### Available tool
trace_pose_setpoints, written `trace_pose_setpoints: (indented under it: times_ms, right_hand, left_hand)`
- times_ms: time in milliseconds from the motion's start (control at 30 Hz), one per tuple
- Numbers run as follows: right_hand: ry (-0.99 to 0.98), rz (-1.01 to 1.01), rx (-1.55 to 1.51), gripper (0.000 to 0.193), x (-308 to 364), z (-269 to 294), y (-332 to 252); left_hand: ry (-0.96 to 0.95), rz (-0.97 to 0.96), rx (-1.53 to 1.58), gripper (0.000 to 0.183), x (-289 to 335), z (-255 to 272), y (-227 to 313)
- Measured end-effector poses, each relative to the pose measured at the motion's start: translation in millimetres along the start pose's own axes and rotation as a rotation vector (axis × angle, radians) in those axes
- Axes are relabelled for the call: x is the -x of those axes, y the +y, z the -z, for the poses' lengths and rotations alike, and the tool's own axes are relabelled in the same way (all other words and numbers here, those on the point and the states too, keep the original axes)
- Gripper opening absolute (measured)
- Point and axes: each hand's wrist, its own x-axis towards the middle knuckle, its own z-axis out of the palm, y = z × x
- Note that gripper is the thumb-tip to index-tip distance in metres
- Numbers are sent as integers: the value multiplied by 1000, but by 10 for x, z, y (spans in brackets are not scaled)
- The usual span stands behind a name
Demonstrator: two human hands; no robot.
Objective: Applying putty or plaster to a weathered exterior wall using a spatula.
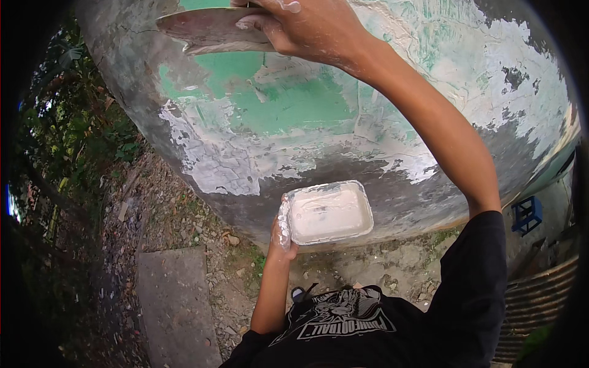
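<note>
My right hand (294, 30) is raised at the top of the view, closed around a wide, flat putty knife (211, 29) with pale paste along its lower edge. The blade lies close to the wall (276, 104), whose surface shows green paint, white filler and bare grey patches; whether it touches cannot be told. Lower down, my left hand (283, 230) grips the left side of a shallow rectangular tray (370, 214), its fingers smeared with white. Creamy white putty (325, 208) coats the inside of the tray.
Rubble and soil (172, 208) lie along the foot of the wall, with a concrete slab (175, 300) at lower left. Leafy plants (73, 116) grow on the left. A blue stool (527, 214) and corrugated sheeting (537, 306) stand at the right.
</note>
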Motion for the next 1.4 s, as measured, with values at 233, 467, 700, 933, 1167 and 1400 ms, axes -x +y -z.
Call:
trace_pose_setpoints:
  times_ms: [233, 467, 700, 933, 1167, 1400]
  right_hand:
    - [175, -1044, -634, 23, 1639, 84, -1075]
    - [79, -1629, -576, 22, 2500, 195, -2149]
    - [-77, -1886, -741, 27, 2589, 145, -2489]
    - [-558, -1453, -506, 30, 2684, 142, -2514]
    - [-819, -972, -98, 38, 2589, 82, -2454]
    - [-784, -620, -204, 35, 2581, -45, -2172]
  left_hand:
    - [18, -132, 110, 49, 87, 296, 65]
    - [118, -175, 137, 50, 118, 456, -356]
    - [31, -185, 201, 54, 99, 728, -783]
    - [129, -75, 176, 52, 130, 795, -808]
    - [117, -15, 151, 53, 179, 774, -675]
    - [42, -4, 69, 52, 143, 946, -696]
